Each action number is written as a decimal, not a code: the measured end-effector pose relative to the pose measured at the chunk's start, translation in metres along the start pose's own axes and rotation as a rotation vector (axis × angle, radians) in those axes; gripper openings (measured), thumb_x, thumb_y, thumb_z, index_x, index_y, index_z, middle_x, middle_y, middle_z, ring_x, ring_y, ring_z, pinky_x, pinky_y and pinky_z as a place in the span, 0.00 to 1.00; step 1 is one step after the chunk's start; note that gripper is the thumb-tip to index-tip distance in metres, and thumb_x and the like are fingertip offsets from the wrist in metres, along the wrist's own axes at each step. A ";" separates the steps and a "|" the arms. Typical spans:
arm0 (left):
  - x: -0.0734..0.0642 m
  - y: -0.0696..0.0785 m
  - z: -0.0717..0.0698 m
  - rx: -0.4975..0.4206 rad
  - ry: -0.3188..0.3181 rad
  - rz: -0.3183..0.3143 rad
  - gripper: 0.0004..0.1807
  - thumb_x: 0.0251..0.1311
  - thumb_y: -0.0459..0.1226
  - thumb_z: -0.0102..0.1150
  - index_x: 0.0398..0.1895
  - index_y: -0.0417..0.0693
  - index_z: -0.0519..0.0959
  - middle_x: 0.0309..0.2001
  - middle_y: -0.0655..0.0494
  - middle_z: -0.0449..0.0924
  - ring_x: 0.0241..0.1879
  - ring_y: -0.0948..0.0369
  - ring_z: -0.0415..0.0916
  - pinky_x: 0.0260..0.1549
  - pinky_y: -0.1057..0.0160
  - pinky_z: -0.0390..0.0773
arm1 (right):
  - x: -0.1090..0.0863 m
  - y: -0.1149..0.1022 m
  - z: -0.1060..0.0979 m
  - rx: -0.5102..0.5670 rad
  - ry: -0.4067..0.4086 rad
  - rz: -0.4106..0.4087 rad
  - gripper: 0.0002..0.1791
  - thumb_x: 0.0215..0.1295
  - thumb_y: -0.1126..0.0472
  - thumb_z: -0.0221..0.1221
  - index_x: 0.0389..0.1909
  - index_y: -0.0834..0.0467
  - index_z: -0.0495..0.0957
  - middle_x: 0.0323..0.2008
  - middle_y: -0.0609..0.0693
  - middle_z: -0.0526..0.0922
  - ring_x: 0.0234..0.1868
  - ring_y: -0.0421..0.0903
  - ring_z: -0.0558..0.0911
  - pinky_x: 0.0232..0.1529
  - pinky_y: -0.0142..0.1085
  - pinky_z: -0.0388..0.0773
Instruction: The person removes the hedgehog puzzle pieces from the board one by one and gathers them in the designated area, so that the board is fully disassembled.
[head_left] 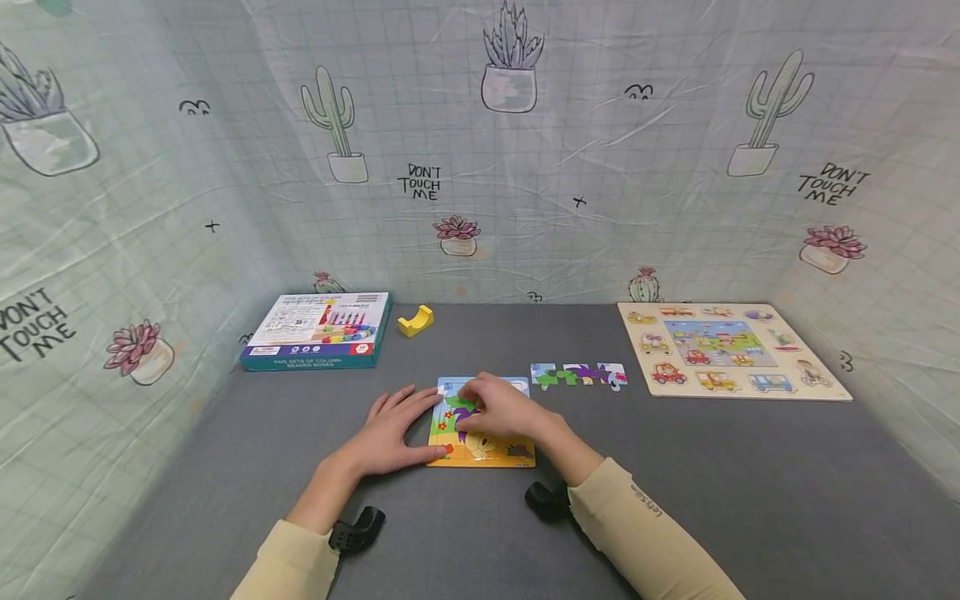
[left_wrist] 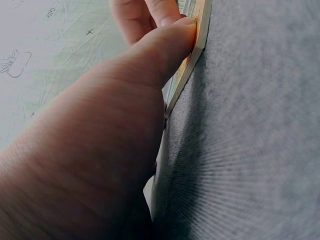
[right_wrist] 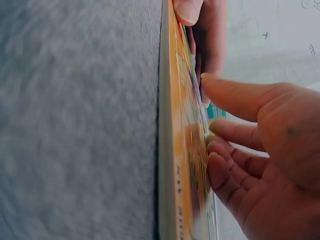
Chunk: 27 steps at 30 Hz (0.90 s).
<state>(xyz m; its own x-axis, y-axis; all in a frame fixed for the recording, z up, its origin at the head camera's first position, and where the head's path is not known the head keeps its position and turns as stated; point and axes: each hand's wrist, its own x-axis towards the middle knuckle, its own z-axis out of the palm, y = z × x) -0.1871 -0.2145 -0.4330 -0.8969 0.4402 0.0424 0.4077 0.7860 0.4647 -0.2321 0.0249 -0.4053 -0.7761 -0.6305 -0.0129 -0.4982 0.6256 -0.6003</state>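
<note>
Grey tabletop [head_left: 675, 500] under a bright puzzle board [head_left: 491, 457], its near edge orange.

The left hand [head_left: 393, 427] spreads its thumb from its fingers; the right hand [head_left: 501, 407] bends, thumb and fingertips apart

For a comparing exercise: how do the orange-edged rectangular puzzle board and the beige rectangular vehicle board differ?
The orange-edged puzzle board is much smaller than the beige vehicle board.
The left hand touches the puzzle board, not the vehicle board.
The vehicle board lies farther right and farther back than the puzzle board.
Both lie on the grey surface.
</note>
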 end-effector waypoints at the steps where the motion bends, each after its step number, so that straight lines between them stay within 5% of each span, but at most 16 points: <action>1: 0.000 0.000 0.000 0.002 0.000 0.000 0.48 0.56 0.67 0.61 0.76 0.54 0.66 0.75 0.53 0.62 0.76 0.45 0.47 0.70 0.34 0.36 | 0.000 0.000 0.001 -0.013 0.000 0.009 0.24 0.64 0.51 0.70 0.56 0.59 0.80 0.47 0.49 0.77 0.45 0.44 0.76 0.52 0.40 0.76; 15: 0.000 -0.001 0.000 0.001 -0.008 -0.005 0.48 0.57 0.67 0.61 0.76 0.53 0.66 0.75 0.53 0.62 0.77 0.45 0.46 0.69 0.33 0.35 | 0.001 -0.009 0.006 -0.131 0.005 0.040 0.22 0.64 0.51 0.70 0.53 0.59 0.80 0.46 0.50 0.75 0.44 0.45 0.73 0.51 0.40 0.76; 27: 0.001 0.000 0.001 0.005 -0.009 -0.006 0.48 0.57 0.65 0.62 0.76 0.52 0.66 0.75 0.52 0.62 0.76 0.44 0.46 0.69 0.33 0.36 | -0.003 -0.008 0.006 0.003 0.049 0.006 0.16 0.67 0.58 0.67 0.49 0.58 0.74 0.36 0.47 0.74 0.34 0.44 0.74 0.37 0.36 0.75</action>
<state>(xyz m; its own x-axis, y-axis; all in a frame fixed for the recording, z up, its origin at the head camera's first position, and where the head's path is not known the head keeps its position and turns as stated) -0.1877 -0.2140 -0.4336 -0.8977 0.4396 0.0315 0.4034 0.7907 0.4606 -0.2237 0.0189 -0.4055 -0.7971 -0.6034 0.0224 -0.4923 0.6280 -0.6027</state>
